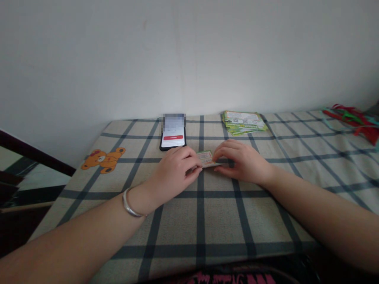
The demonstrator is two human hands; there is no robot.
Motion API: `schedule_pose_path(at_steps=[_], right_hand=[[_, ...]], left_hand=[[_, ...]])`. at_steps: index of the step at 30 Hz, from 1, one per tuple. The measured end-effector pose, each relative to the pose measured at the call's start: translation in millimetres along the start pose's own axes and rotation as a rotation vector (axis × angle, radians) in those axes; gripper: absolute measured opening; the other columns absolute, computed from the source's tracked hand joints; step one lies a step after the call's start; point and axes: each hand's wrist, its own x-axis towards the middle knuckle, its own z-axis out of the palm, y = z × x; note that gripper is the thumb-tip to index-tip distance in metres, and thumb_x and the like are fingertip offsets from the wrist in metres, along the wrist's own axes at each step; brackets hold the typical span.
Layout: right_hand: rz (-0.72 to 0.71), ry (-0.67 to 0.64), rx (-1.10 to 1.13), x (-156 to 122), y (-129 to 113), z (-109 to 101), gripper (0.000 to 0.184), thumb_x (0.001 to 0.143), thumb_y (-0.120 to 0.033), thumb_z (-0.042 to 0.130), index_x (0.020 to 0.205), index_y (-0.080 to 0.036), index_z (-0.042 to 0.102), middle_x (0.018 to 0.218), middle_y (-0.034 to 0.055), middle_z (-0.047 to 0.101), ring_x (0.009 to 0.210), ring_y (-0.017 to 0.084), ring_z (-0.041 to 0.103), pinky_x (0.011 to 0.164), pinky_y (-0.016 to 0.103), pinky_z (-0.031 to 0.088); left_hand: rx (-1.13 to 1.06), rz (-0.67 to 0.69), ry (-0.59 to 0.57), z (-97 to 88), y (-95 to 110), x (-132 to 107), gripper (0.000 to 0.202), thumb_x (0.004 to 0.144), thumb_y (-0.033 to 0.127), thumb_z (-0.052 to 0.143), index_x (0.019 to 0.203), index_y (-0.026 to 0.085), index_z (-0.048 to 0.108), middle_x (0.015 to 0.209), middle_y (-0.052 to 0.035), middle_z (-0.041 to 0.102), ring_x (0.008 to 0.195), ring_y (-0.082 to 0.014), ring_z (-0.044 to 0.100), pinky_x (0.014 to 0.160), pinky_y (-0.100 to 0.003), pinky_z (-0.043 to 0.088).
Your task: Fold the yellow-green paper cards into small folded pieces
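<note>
A small printed paper card (pixel 206 159) lies in the middle of the checked cloth, held at both ends. My left hand (pixel 174 169) has its fingers curled and pinches the card's left end; a silver bangle sits on that wrist. My right hand (pixel 241 161) pinches the card's right end with thumb and fingers pressed together. A black phone (pixel 173 136) with a lit white screen and a red bar lies just beyond the card. A stack of green printed cards (pixel 243 122) rests further back to the right.
The checked tablecloth (pixel 207 213) covers a table set against a white wall. An orange bear picture (pixel 103 159) is printed at the cloth's left. Red and green ribbons (pixel 353 118) lie at the far right. A dark rail and floor show beyond the left edge.
</note>
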Motion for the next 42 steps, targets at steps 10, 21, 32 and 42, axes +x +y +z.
schedule_pose_path(at_steps=[10, 21, 32, 42], right_hand=[[0.012, 0.021, 0.109, 0, 7, 4, 0.009, 0.086, -0.017, 0.062, 0.094, -0.019, 0.064, 0.104, 0.0068, 0.069, 0.099, 0.019, 0.062, 0.086, 0.035, 0.049], [-0.204, 0.115, -0.348, -1, -8, -4, 0.015, 0.094, -0.025, 0.054, 0.097, -0.02, 0.068, 0.092, 0.0051, 0.071, 0.09, 0.02, 0.059, 0.079, 0.035, 0.044], [-0.19, 0.054, -0.37, 0, -7, -4, 0.016, 0.089, -0.031, 0.059, 0.097, -0.02, 0.067, 0.099, 0.0063, 0.07, 0.096, 0.023, 0.059, 0.083, 0.037, 0.044], [-0.01, 0.068, -0.117, 0, 3, -7, 0.008, 0.088, -0.019, 0.058, 0.091, -0.018, 0.064, 0.092, 0.0071, 0.07, 0.091, 0.021, 0.062, 0.081, 0.036, 0.047]], left_hand=[[-0.088, -0.034, 0.029, 0.6, -6, 2, 0.007, 0.087, 0.019, 0.061, 0.087, 0.017, 0.067, 0.085, -0.0037, 0.066, 0.083, -0.0181, 0.059, 0.075, -0.033, 0.048], [-0.118, 0.025, 0.049, -3.4, 2, 2, 0.009, 0.087, 0.018, 0.061, 0.096, 0.017, 0.064, 0.092, -0.0035, 0.066, 0.089, -0.0178, 0.061, 0.081, -0.033, 0.049], [-0.066, 0.118, 0.066, -6.6, 4, -1, 0.011, 0.084, 0.01, 0.058, 0.091, 0.018, 0.061, 0.092, -0.0029, 0.066, 0.086, -0.0168, 0.06, 0.078, -0.031, 0.049], [-0.185, -0.054, 0.068, -7.2, 3, -1, 0.009, 0.083, 0.011, 0.052, 0.085, 0.019, 0.055, 0.084, -0.0006, 0.063, 0.08, -0.0143, 0.06, 0.074, -0.029, 0.049]])
